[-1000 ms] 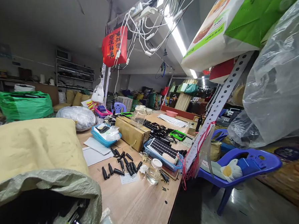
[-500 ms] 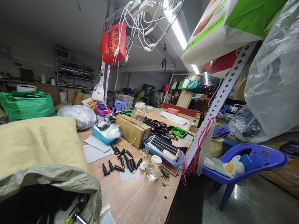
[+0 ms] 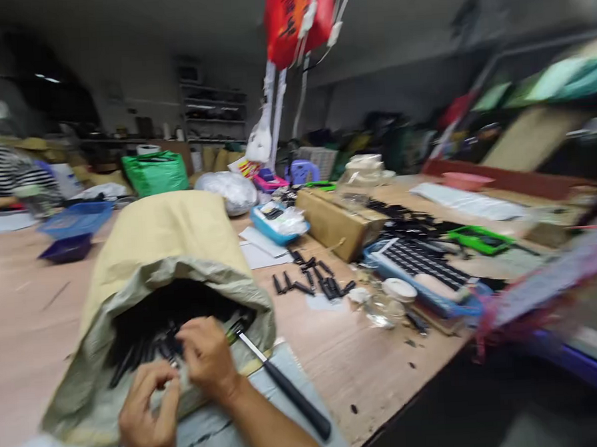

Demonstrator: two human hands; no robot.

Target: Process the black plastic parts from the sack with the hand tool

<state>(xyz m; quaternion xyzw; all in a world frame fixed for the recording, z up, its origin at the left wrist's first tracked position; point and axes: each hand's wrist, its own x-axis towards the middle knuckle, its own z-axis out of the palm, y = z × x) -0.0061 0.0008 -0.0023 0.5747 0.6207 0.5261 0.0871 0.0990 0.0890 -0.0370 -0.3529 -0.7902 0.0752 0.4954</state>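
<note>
Bench (image 3: 26, 318) spans most of view; clock read from sack mouth, 12 = far side. Sack (image 3: 163, 224) lies on bench, mouth open at near side. Box (image 3: 331, 225) at 2, blue basket (image 3: 435, 303) approx. 3. Pale sheet (image 3: 290, 360) by sack's near edge, approx. 4-6. Hammer (image 3: 295, 397): head at sack lip, blk grip pointing to 4-5 over sheet. R hand (image 3: 205, 355) at 5, in front of mouth, fingers curled; L hand (image 3: 150, 401) at 7, thumb & index close, narrow gap. Blurred, can't tell if either pinches anything. Jar (image 3: 398, 291), wht-topped, at 3, just beside basket. Blk parts (image 3: 145, 351) piled inside mouth, approx. 7-8, just beyond L hand; loose parts (image 3: 326, 285) on bench, 2-3, betw. sack & jar.
</note>
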